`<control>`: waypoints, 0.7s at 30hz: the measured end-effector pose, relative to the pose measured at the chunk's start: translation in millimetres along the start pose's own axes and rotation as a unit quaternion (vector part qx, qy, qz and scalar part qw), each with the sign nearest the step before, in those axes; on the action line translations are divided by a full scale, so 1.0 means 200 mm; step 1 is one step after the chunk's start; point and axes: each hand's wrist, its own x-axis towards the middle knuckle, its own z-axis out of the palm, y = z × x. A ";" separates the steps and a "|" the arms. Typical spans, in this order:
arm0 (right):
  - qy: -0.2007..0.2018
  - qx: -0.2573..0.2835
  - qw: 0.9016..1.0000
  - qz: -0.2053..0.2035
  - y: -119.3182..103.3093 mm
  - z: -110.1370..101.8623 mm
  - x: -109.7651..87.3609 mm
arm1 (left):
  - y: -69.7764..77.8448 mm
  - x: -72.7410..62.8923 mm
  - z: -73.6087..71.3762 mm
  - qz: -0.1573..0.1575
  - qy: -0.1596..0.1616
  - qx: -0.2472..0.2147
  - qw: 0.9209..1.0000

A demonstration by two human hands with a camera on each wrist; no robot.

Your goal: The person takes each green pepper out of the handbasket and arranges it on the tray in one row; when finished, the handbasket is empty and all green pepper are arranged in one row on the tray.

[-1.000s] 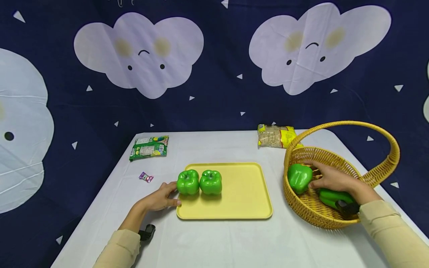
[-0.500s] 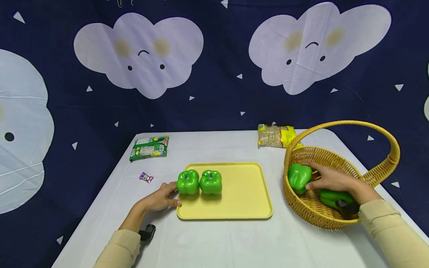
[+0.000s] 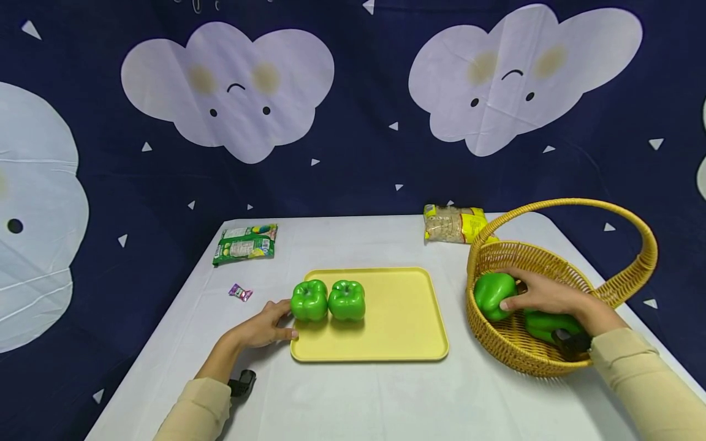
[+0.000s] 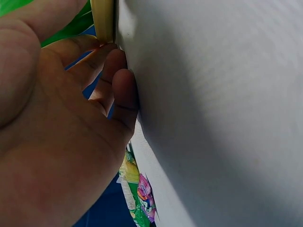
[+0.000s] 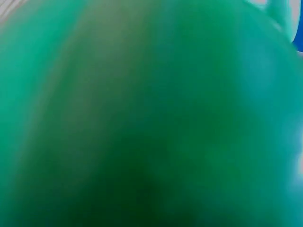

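In the head view, my right hand reaches into the wicker basket and grips a green bell pepper at its left side, thumb on the near face, fingers behind and partly hidden. A second green pepper lies under my right wrist; blurred green pepper surface fills the right wrist view. My left hand rests at the left edge of the yellow tray, relaxed fingers touching its rim. Two green bell peppers stand side by side on the tray's left part.
A green snack bag and a small purple candy packet lie at the left. A yellow-and-clear bag lies at the back, beside the basket. The tall basket handle arches above my right hand.
My right hand has closed its fingers and thumb on the bell pepper in the basket, and that pepper has shifted and tilted slightly. The left hand has stayed still.
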 end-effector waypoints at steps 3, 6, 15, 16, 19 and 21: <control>0.027 0.006 0.999 -0.023 0.00 0.00 0.00 | 0.00 0.00 0.00 0.003 0.001 -0.001 1.000; 0.045 0.008 0.998 -0.041 -0.01 0.01 0.01 | 0.00 0.00 0.00 0.006 0.001 0.001 1.000; 0.023 -0.035 0.998 -0.040 -0.05 0.02 0.03 | 0.00 0.00 0.00 0.002 0.001 -0.001 1.000; 0.015 -0.036 0.999 -0.036 -0.05 0.02 0.03 | 0.00 0.00 0.00 0.000 0.000 -0.002 1.000; -0.003 -0.041 0.999 -0.024 -0.04 0.02 0.04 | 0.00 0.00 0.00 -0.001 0.000 0.001 1.000; -0.011 -0.041 0.999 -0.018 -0.05 0.02 0.04 | 0.00 0.00 0.00 0.000 0.001 0.002 1.000</control>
